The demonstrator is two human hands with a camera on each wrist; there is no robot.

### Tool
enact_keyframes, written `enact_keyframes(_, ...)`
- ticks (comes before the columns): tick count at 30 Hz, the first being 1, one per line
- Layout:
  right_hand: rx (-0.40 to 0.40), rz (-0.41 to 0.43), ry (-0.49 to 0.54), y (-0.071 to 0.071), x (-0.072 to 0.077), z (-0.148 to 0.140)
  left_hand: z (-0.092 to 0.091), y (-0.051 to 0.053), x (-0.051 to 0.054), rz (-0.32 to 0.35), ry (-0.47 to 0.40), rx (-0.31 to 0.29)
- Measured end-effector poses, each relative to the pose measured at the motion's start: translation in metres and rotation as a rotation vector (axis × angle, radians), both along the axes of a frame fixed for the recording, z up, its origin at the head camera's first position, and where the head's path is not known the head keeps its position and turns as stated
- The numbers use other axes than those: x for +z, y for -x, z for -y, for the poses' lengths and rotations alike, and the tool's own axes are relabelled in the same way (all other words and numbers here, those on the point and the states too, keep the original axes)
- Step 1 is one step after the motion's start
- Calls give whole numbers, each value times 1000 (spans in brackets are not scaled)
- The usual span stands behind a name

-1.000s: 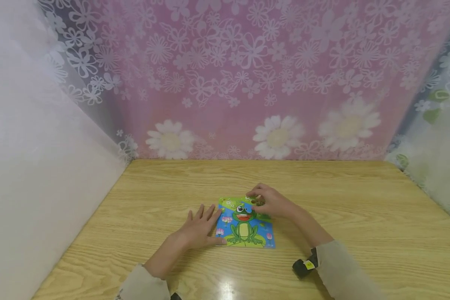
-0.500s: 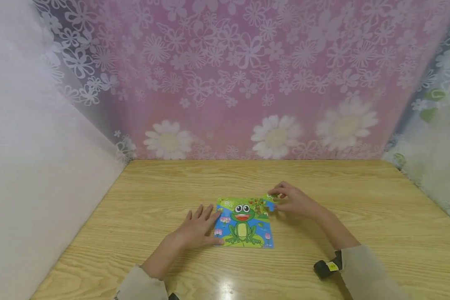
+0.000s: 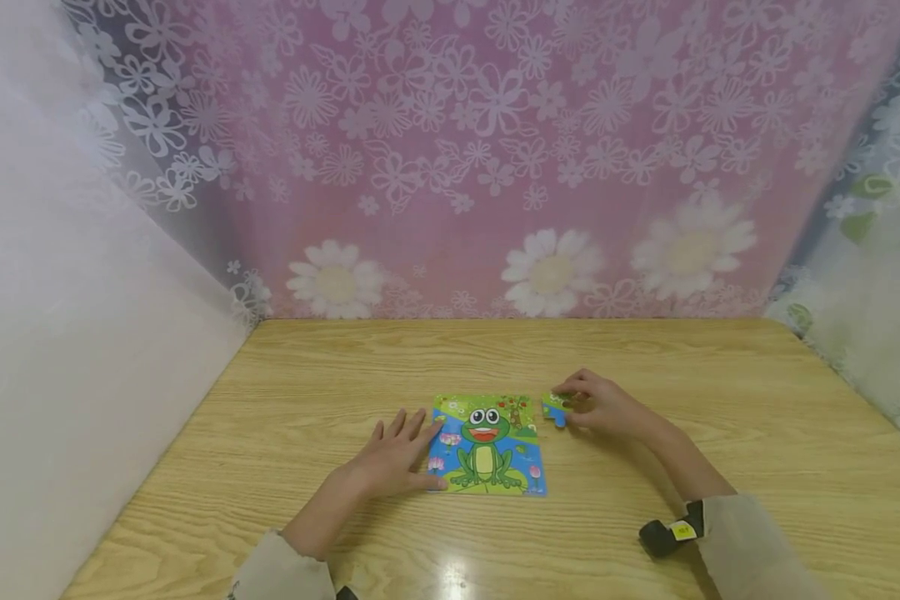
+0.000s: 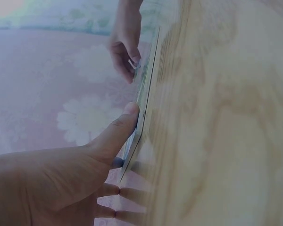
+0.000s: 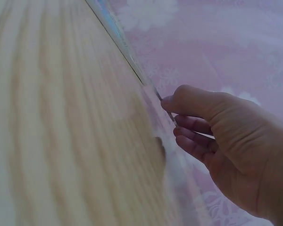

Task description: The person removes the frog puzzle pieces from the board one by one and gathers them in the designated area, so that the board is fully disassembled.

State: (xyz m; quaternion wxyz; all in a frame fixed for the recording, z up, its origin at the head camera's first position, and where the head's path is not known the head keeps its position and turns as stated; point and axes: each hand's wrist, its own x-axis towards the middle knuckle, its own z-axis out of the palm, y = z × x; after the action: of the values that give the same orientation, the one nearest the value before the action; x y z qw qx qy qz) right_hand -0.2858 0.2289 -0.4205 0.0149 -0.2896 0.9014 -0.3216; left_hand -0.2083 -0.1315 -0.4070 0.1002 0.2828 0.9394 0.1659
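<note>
A square frog picture puzzle [image 3: 486, 450] lies flat on the table, its frog face whole. My left hand [image 3: 393, 462] rests at its left side with spread fingers, the thumb on the lower left corner; in the left wrist view that thumb lies against the edge of the board [image 4: 144, 115]. Just right of the puzzle's upper right corner, my right hand [image 3: 607, 408] pinches a green and blue puzzle piece [image 3: 553, 410] between thumb and fingers. From the right wrist view, my right hand [image 5: 226, 136] holds the thin piece edge-on, close to the tabletop.
The wooden table [image 3: 330, 367] extends around the puzzle on all sides. A pink flowered curtain [image 3: 435, 233] hangs along its back edge, with a white sheet [image 3: 105, 333] at the left and a pale flowered one at the right.
My right hand has moved right with the puzzle piece, from over the frog's eye to beside the board, uncovering the upper right of the picture. My left hand has stayed in place.
</note>
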Motion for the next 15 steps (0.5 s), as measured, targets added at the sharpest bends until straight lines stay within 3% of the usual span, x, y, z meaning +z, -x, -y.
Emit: enact_keyframes(15,46,57,50,1,-8,-6,0,-1,1,2,-5,-5)
